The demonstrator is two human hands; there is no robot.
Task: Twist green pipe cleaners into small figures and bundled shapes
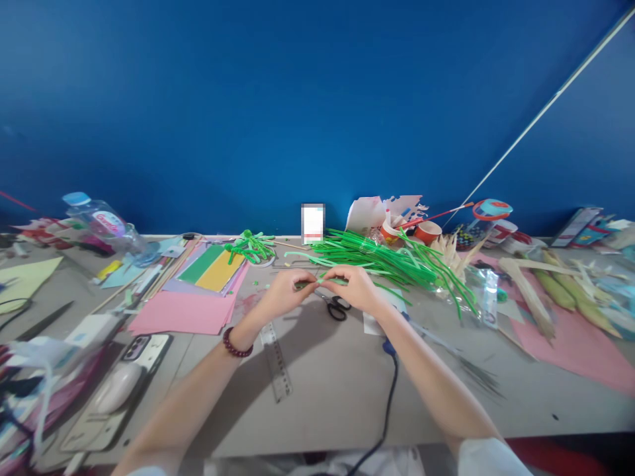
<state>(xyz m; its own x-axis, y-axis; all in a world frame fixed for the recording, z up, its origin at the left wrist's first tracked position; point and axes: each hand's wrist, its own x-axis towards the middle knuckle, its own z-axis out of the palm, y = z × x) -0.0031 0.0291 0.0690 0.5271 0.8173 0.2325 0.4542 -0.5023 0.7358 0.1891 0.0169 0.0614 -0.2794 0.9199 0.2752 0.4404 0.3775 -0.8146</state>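
My left hand (285,292) and my right hand (358,289) meet above the middle of the table, thumbs and fingertips pinched together. Between them is a short piece of light green pipe cleaner (320,282), mostly covered by the fingers. Just below lies a pair of black-handled scissors (338,308), flat on the table. A clear ruler (276,365) rests beneath my left wrist. Behind my right hand spreads a pile of long green pipe cleaners (377,256). Bent and coiled green pieces (249,246) sit beyond my left hand.
Pink paper (186,314) and coloured sheets lie left, near a phone (116,393) with a white mouse on it. A plastic bottle (106,225) leans at the back left. A dark cord (389,403) runs under my right arm. Corn husks (555,284) lie right.
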